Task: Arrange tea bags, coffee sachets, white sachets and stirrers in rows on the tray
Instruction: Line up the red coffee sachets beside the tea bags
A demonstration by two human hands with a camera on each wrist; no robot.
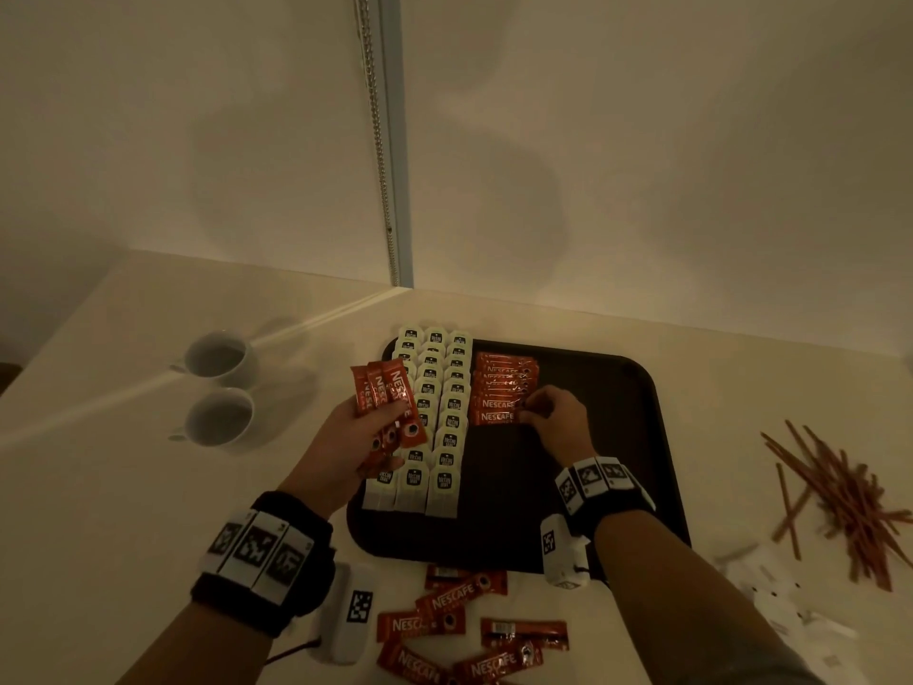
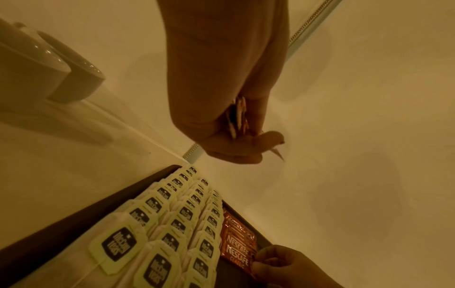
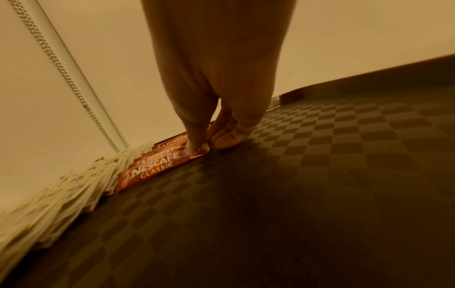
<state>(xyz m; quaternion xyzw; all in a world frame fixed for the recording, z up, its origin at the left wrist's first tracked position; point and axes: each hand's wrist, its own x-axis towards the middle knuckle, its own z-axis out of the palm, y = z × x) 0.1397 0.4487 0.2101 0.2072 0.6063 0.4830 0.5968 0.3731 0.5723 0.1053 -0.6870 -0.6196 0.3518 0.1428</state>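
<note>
A dark tray (image 1: 617, 437) holds three rows of white tea bags (image 1: 435, 412) along its left side and, beside them, a column of overlapping red coffee sachets (image 1: 504, 388). My left hand (image 1: 365, 432) hovers over the tea bags and grips a fan of red sachets (image 1: 390, 393). My right hand (image 1: 553, 422) pinches the right end of the nearest laid coffee sachet (image 3: 152, 169) on the tray floor (image 3: 320, 175). In the left wrist view the tea bags (image 2: 157, 224) and the coffee sachets (image 2: 237, 245) lie below the left hand (image 2: 234, 136).
Loose red sachets (image 1: 459, 620) lie on the counter in front of the tray. Brown stirrers (image 1: 840, 496) are piled at the right, with white sachets (image 1: 790, 600) near them. Two white cups (image 1: 217, 388) stand at the left. A wall and a bead chain (image 1: 380, 140) rise behind.
</note>
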